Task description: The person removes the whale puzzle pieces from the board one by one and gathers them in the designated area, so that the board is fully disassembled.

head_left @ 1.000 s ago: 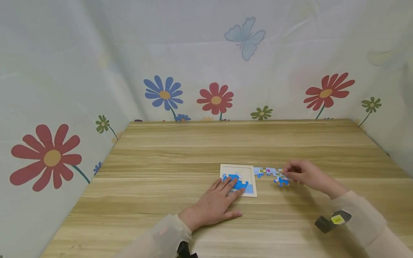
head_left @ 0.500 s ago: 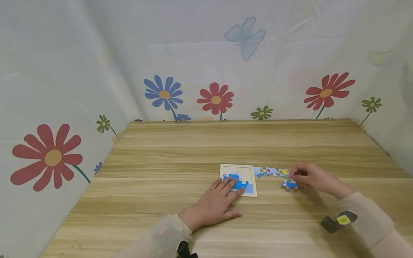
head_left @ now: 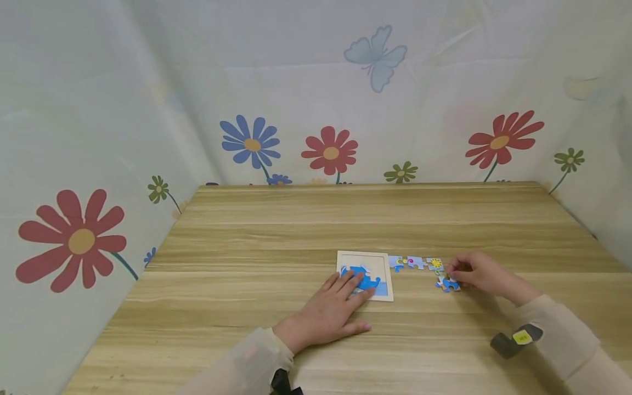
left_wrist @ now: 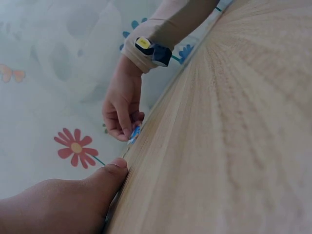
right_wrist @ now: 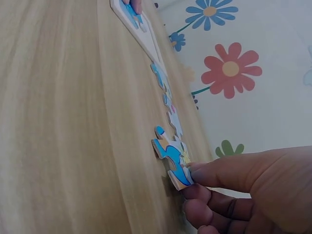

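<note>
A person sits or stands at a wood-grained table (head_left: 276, 236), both bare hands near a small jigsaw. The left hand (head_left: 328, 312) lies palm down across the lower left part of a square, pale wooden frame (head_left: 389, 277); its fingers are straight and slightly apart, their tips over the pieces inside, and the thumb points off to the side over the tabletop. In the frame, a partly assembled picture (head_left: 369, 282) shows a blue shape above a lighter blue strip, with bare backing above it.

The right hand (head_left: 481, 274) is to the right of the frame, its thumb and fingertips clamped on the edge of a blue and white puzzle piece (head_left: 448, 284) with knobbed sides. I cannot tell whether that piece touches the table.

Between the frame and this hand, three loose pieces lie flat in a row: a pale blue one (head_left: 396, 263) just beside the frame, one with a pink curl (head_left: 416, 263) in the middle, and one with a yellow sun-like shape (head_left: 435, 264) closest to the held piece.

Pale sleeves cover both forearms, and a black device with a yellow label (head_left: 518, 340) sits at the right wrist. Behind the table hangs a whitish cloth (head_left: 296, 82) printed with red, blue and green flowers and a blue butterfly.
</note>
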{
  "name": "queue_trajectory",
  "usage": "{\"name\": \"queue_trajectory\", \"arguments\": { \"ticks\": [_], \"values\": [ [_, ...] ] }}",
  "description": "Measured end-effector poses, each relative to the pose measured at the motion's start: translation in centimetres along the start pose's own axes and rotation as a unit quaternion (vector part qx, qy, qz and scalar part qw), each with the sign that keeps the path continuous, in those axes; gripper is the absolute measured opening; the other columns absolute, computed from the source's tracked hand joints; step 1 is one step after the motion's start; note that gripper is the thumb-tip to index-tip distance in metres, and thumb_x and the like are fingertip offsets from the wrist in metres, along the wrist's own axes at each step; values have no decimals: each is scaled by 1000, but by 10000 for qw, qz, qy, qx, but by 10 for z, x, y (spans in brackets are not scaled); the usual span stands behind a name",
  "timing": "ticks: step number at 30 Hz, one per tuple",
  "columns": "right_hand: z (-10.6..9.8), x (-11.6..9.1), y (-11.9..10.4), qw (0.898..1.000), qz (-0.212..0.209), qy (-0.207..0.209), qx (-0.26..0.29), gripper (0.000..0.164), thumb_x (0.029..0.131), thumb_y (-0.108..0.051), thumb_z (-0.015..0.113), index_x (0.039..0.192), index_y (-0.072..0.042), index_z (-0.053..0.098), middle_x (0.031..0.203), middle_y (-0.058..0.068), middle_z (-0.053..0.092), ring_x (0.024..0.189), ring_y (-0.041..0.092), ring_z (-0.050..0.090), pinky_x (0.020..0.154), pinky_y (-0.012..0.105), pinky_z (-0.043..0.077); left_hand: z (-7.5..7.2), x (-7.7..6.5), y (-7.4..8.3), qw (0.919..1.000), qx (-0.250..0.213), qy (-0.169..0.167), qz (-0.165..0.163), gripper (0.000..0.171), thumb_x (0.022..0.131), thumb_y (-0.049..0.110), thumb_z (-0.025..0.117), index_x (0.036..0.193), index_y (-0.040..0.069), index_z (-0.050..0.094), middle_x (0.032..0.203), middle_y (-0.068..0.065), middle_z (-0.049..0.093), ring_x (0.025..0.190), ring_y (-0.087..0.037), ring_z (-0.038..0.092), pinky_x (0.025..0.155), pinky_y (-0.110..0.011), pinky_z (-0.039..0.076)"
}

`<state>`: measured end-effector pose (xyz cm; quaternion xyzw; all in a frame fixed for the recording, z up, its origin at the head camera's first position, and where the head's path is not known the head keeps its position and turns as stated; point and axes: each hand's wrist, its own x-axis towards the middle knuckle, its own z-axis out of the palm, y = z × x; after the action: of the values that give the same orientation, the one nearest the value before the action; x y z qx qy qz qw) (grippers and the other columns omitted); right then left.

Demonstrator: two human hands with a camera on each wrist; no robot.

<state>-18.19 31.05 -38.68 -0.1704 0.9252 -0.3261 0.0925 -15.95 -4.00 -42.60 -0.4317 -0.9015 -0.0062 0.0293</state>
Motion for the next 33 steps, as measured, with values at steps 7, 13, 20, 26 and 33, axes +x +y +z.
{"name": "queue_trajectory", "arguments": {
  "ticks": [7,13,20,26,33],
  "values": [
    [4,1,-5,9986,-28,309,-431,2,89,-4,63,89,-1,63,78,0,61,64,-1,46,55,19,44,0,-1,0,10000,28,68,19,68,96,64,34,151,25,31,159,-8,27,148,-27,23,119,-46,22],
    [8,1,-4,9954,-74,542,-784,5,86,-5,67,84,-7,63,78,-2,62,69,-2,48,62,20,45,-1,-1,-1,9999,57,110,34,68,96,64,35,151,25,32,159,-8,28,148,-27,24,119,-46,24],
    [11,-1,-4,9925,-101,740,-965,8,84,-5,68,81,-9,63,77,-4,61,70,-3,48,64,20,47,-1,0,0,10000,6,23,46,68,96,64,33,152,25,30,159,-8,26,148,-27,23,119,-47,23],
    [11,-1,-12,9912,-60,809,-1050,6,86,-9,68,82,-9,64,78,-4,63,69,-1,50,62,21,45,-2,1,0,9999,106,-43,47,68,96,64,33,151,25,31,159,-9,27,148,-28,25,119,-46,25],
    [9,7,-31,9918,147,685,-1073,6,91,-15,64,87,-10,64,80,-2,64,67,6,50,59,23,40,-6,0,1,9998,93,-167,14,68,96,64,34,152,25,30,159,-12,24,148,-29,24,119,-47,25]
  ]
}}
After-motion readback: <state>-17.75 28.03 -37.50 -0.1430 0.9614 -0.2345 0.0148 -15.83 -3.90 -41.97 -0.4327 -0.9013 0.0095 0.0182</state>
